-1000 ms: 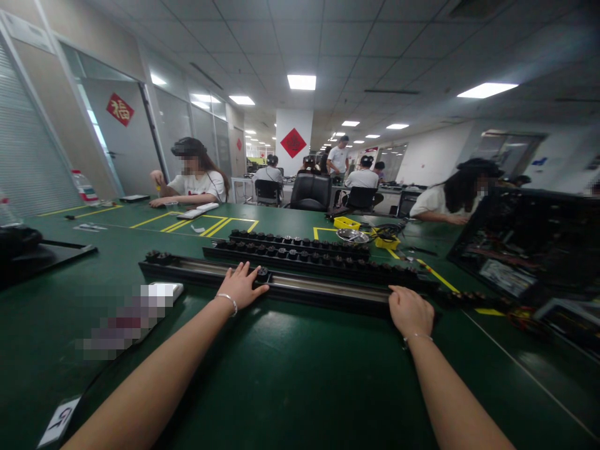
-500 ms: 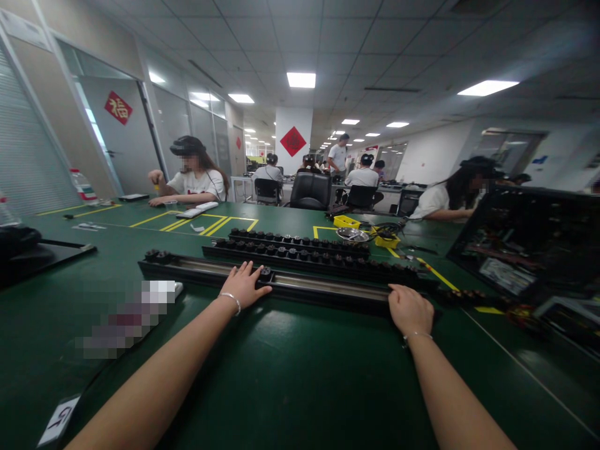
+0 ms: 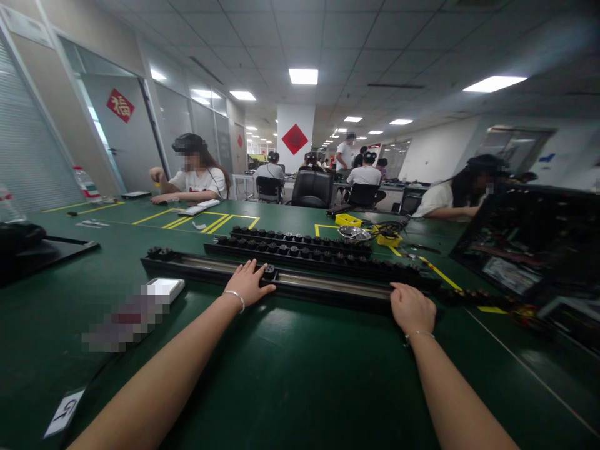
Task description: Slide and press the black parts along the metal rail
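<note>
Left fingers (image 3: 251,268) slid along rail (image 3: 332,285); sign (image 3: 120,105): 福.

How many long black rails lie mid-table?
3: near rail, under the left hand and right hand; middle rail behind it; far rail beyond. Others may be hidden.

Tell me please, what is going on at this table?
A person is handling a long black rail on the green table. The left hand lies across it with fingers spread, beside a small black block; whether they touch is hard to tell. The right hand is curled near its right end. Two round black parts sit at its left end. Beyond are other rails with rows of similar parts.
</note>
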The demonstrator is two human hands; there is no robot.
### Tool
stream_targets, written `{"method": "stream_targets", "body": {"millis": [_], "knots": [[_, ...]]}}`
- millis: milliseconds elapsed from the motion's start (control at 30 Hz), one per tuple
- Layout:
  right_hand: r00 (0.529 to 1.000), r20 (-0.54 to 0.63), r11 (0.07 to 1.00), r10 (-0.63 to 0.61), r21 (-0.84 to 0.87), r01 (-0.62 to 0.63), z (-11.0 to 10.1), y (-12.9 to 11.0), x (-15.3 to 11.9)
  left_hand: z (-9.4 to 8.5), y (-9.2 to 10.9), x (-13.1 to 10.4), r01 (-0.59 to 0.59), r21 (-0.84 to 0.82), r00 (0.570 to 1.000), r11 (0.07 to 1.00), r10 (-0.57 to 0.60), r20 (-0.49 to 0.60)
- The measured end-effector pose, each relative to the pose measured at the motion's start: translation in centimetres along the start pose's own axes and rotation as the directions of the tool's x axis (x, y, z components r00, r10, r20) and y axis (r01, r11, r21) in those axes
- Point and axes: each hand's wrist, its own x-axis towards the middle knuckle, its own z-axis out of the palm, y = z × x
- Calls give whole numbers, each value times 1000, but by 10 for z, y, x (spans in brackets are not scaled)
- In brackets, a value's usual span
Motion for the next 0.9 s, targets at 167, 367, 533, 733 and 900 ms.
{"method": "stream_targets", "body": {"millis": [167,367,533,733,900], "knots": [[1000,-1,1000,-5,2,5,-1,0,0,3,5,-2,-14,-6,998,1000,14,-53],[1000,13,1000,-13,-18,13,-1,1,1,6,14,-5,-19,-56,995,998,13,-103],[999,47,1000,-14,-27,15,-2,3,2,9,18,-6,-11,-82,990,997,-1,-140],[998,60,999,-31,-31,33,2,7,3,13,18,-8,-25,-72,980,997,10,-199],[999,8,999,-34,-14,35,9,9,2,19,22,-10,-48,-75,971,996,29,-236]]}}
